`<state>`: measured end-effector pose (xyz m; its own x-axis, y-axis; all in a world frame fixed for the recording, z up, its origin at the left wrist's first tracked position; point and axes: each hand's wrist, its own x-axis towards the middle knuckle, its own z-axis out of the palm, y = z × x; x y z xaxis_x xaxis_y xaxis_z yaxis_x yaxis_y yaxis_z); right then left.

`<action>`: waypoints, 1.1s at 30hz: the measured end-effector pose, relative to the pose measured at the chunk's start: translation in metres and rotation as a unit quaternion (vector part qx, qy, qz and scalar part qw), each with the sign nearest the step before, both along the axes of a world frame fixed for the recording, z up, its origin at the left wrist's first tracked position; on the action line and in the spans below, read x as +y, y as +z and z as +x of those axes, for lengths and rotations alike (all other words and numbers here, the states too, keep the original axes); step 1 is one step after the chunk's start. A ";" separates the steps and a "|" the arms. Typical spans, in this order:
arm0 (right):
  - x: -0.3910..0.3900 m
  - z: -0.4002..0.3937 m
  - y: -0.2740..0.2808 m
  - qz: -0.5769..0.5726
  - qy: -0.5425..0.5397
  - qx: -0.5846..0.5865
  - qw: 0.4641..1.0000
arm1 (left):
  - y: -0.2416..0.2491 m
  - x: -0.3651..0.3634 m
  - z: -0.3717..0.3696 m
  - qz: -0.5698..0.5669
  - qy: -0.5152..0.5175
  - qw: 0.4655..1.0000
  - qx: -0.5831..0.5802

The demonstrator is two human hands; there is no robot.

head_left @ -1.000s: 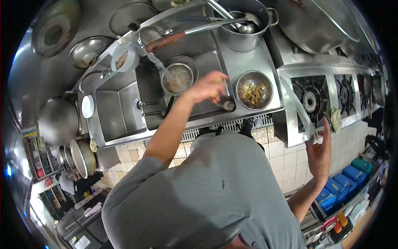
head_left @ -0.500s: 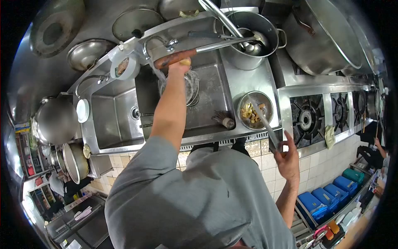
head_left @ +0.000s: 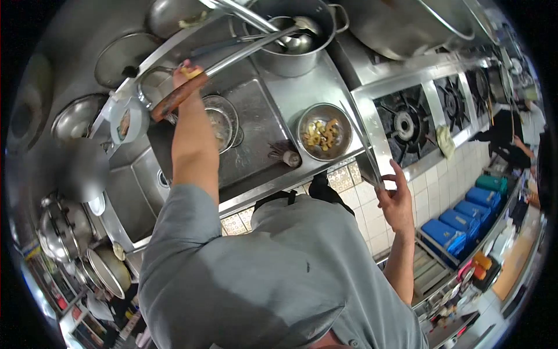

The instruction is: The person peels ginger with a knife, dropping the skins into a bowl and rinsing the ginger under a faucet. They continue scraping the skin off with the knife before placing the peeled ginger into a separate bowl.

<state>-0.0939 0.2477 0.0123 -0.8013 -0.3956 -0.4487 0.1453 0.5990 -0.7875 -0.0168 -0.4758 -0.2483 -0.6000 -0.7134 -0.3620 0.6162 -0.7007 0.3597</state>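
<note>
My left hand (head_left: 187, 72), blurred, reaches over the sink to the tap (head_left: 152, 78) at its back edge. Its fingers are closed around a small yellow piece (head_left: 190, 72) whose kind I cannot make out. The brown wooden handle (head_left: 177, 98) of a long utensil crosses above my left wrist. Below the forearm, a round metal strainer or bowl (head_left: 220, 129) sits wet in the sink (head_left: 250, 107). My right hand (head_left: 396, 199) grips a knife (head_left: 366, 148), its long blade seen nearly edge-on beside a steel bowl (head_left: 300, 135) of yellow-brown cut pieces (head_left: 319, 135).
A large pot (head_left: 293, 67) with ladles stands behind the bowl. Gas burners (head_left: 405, 123) are to the right, with a cloth (head_left: 445, 141) on their edge. A bristled brush (head_left: 285, 153) lies in the sink. Blue bins (head_left: 444, 232) stand at right, with a person (head_left: 505, 136) beyond.
The view has swung, shifting the sink leftward. My left hand has moved from under the running tap up to the tap's top. My right hand still holds the knife, its blade now more edge-on.
</note>
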 end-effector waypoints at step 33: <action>-0.042 -0.023 -0.030 -0.053 0.134 0.003 0.990 | 0.163 0.293 0.136 -0.176 -0.194 0.964 -0.049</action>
<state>-0.1170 0.2052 -0.0179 -0.6641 -0.6380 -0.3898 -0.0113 0.5299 -0.8480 0.1192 -0.1824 -0.0857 -0.8214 -0.5314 -0.2071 0.2839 -0.6958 0.6597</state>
